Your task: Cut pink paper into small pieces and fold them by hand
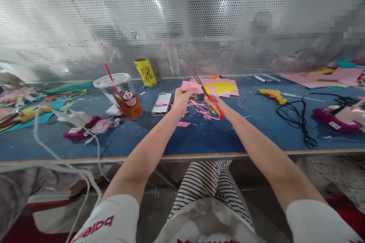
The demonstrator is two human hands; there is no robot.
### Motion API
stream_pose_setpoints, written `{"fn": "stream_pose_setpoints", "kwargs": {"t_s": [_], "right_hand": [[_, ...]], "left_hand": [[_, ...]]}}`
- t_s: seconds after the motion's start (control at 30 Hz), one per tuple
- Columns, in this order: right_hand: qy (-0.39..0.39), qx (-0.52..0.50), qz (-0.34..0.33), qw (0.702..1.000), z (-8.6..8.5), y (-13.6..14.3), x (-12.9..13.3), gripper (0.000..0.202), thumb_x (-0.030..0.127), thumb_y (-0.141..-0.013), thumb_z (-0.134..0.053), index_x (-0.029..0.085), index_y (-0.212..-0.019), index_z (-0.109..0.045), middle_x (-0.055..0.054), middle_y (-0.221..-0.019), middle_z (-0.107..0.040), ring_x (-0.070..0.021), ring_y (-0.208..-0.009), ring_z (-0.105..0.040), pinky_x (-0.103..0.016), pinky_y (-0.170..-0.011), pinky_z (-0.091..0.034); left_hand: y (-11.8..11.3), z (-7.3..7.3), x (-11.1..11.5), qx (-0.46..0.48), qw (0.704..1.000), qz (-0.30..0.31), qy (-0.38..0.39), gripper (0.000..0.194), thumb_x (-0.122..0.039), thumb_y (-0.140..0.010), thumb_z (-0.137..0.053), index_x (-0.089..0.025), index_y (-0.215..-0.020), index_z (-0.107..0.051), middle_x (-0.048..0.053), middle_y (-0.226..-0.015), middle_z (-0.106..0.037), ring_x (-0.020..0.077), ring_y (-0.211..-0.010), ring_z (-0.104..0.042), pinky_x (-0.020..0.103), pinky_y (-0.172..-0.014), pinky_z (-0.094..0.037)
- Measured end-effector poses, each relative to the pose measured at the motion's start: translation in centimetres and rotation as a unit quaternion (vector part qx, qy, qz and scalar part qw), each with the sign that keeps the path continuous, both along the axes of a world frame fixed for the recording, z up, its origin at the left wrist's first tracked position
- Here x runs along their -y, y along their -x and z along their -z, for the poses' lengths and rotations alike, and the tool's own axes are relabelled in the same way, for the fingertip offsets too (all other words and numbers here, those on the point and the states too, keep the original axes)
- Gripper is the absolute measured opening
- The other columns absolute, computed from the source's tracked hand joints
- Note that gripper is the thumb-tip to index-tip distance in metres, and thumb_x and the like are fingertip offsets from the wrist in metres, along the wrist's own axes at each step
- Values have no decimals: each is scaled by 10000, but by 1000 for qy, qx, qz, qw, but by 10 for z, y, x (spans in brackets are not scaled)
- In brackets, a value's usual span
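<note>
Blue table [199,136], perforated metal screen behind | pink paper [190,86] gripped in left hand [182,98] over table | red scissors [209,97] clasped in right hand [218,105] | cutting step judged underway | paper must be fed steadily between blades

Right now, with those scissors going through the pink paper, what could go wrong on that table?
1. The left hand pinches the pink paper close to the blades of the scissors held by the right hand, so a finger could get nicked.
2. The drink cup stands beside the phone; a bumped elbow might spill it there.
3. The black cord near the glue gun could snag an arm.
</note>
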State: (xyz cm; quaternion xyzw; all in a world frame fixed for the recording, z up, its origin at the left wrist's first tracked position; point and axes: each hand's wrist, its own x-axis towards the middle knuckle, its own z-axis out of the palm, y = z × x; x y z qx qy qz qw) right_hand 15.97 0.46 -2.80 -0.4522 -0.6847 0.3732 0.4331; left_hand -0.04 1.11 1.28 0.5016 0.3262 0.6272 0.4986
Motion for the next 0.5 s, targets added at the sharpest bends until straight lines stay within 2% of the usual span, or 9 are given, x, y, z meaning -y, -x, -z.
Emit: {"fn": "stream_pose_setpoints", "kwargs": {"t_s": [0.1,0.2,0.37,0.5], "right_hand": [[2,2,-12,1000,1,2,1,521,717,-707,-472,197,-698,-454,58,-521,-375,-78,-454,-376,-232,-450,-371],[1,8,-14,1000,-1,3,3,542,736,-692,-464,194,-688,-458,58,-521,-374,-77,-455,-373,-242,-464,-384],[-12,24,-15,1000,-7,5,9,537,729,-705,-443,193,-674,-459,50,-520,-373,-85,-466,-366,-246,-463,-363],[-5,15,-16,1000,-5,6,7,508,703,-698,-476,197,-656,-449,54,-521,-351,-82,-471,-344,-237,-454,-337]], "left_hand": [[1,-1,-3,25,999,-20,13,231,-204,-552,-670,-146,-753,-574,7,-653,-620,132,-606,-617,263,-604,-512],[0,-3,-4,33,999,-28,24,232,-163,-575,-614,-160,-795,-541,11,-689,-628,157,-657,-651,276,-618,-522],[1,-5,-2,45,999,-23,19,248,-130,-576,-611,-170,-798,-508,-1,-703,-621,150,-666,-665,286,-648,-540],[1,-5,-1,48,999,-24,4,256,-121,-545,-664,-146,-765,-534,2,-657,-620,145,-658,-663,296,-689,-541]]}}
